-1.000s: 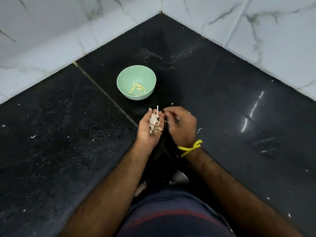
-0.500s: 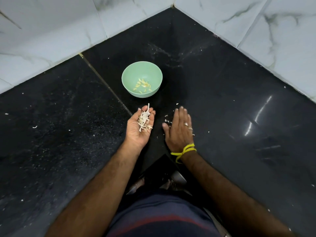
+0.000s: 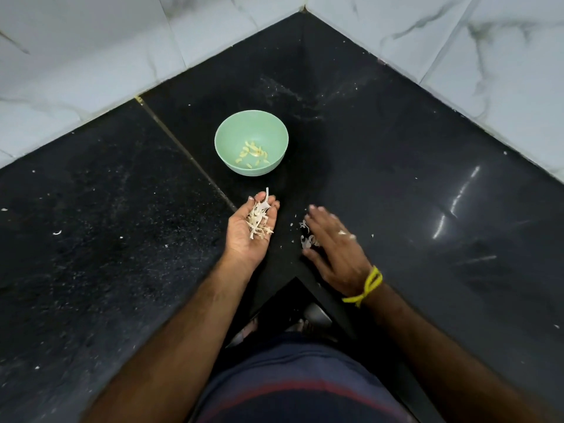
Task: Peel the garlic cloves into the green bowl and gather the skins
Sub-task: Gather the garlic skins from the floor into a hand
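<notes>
While the left hand [image 3: 251, 232] cups gathered skins [image 3: 258, 220] palm-up like a tray, the right hand [image 3: 334, 246] lies flat-fingered at the counter's [image 3: 427, 209] front corner, seemingly sweeping loose scraps [image 3: 306, 236]; peeled cloves [image 3: 252, 154] sit in the bowl [image 3: 232, 132] behind.

A black corner counter [image 3: 396, 166] is observed. A green bowl [image 3: 235, 129] is set on it; garlic skins [image 3: 306, 241] and pale flecks are scattered nearby.

Green bowl [image 3: 251, 142] on black worktop [image 3: 396, 178], holding peeled garlic cloves [image 3: 252, 155]. Left hand [image 3: 251, 228], palm up, cupping garlic skins [image 3: 258, 220]. Right hand [image 3: 334, 244] flat, palm down, beside loose skin scraps [image 3: 306, 236]; yellow wristband [image 3: 366, 286].
</notes>
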Motion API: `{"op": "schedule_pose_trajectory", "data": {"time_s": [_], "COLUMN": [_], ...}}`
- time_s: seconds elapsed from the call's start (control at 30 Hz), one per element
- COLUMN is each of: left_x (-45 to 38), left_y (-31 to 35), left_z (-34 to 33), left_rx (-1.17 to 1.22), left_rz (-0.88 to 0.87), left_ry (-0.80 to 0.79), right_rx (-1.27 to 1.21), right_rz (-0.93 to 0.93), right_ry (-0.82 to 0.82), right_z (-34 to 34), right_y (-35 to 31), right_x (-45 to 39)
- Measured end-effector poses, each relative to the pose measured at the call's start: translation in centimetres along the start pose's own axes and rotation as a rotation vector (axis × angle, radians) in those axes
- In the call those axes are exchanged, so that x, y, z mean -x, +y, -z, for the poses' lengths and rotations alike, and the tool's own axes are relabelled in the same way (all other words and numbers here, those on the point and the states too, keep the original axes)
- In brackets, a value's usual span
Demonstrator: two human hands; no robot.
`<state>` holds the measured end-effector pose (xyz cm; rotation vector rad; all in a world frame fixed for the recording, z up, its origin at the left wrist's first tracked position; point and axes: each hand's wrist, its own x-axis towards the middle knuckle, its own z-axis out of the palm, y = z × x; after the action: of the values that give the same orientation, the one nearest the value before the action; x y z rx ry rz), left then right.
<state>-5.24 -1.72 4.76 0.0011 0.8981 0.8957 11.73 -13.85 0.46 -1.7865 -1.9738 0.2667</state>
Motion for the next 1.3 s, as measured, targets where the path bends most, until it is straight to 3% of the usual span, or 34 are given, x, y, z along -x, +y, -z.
{"op": "schedule_pose_trajectory", "data": {"time_s": [0.1,0.23,0.37,0.47,0.57,0.67,0.77,0.83,0.9,1.0,1.13,1.3], "left_x": [0.3,0.6,0.4,0.1,-0.2,-0.3,-0.3,-0.2,-0.1,0.0,0.0,-0.2], "left_y": [-0.3,-0.8,-0.4,0.2,0.4,0.1,-0.4,-0.9,-1.2,-1.5,-1.6,-0.5], "left_z": [0.0,-0.1,0.3,0.7,0.6,0.3,0.0,-0.3,-0.4,-0.3,0.0,0.6], "left_rx": [-0.006,-0.028,-0.032,-0.024,0.005,-0.010,-0.023,-0.035,-0.046,-0.060,-0.068,-0.058], "left_rz": [0.006,0.027,0.001,-0.027,-0.028,-0.004,0.012,0.016,0.021,0.026,0.007,-0.023], "left_ry": [0.000,-0.004,-0.006,-0.006,-0.006,-0.027,-0.053,-0.057,-0.057,-0.050,-0.050,-0.067], "right_rx": [0.125,0.314,0.275,0.191,0.263,0.336,0.202,0.091,0.062,0.210,0.246,0.185], "right_rz": [-0.328,-0.481,-0.420,-0.262,-0.103,-0.112,-0.175,-0.320,-0.601,-0.806,-0.718,-0.456], "right_ry": [0.057,-0.028,0.007,-0.015,-0.047,0.016,0.156,0.263,0.362,0.222,0.110,0.011], "right_z": [0.2,-2.0,-3.2,-3.8,-4.3,-3.6,-1.4,0.2,1.2,0.1,-2.3,-3.5], "right_y": [-1.2,-3.0,-3.5,-4.2,-3.9,-1.6,-0.2,0.4,1.1,0.8,-1.9,-4.5], "right_x": [3.1,2.1,-3.1,-6.2,-6.5,-4.2,-1.3,0.4,1.7,2.2,-1.1,-5.3]}}
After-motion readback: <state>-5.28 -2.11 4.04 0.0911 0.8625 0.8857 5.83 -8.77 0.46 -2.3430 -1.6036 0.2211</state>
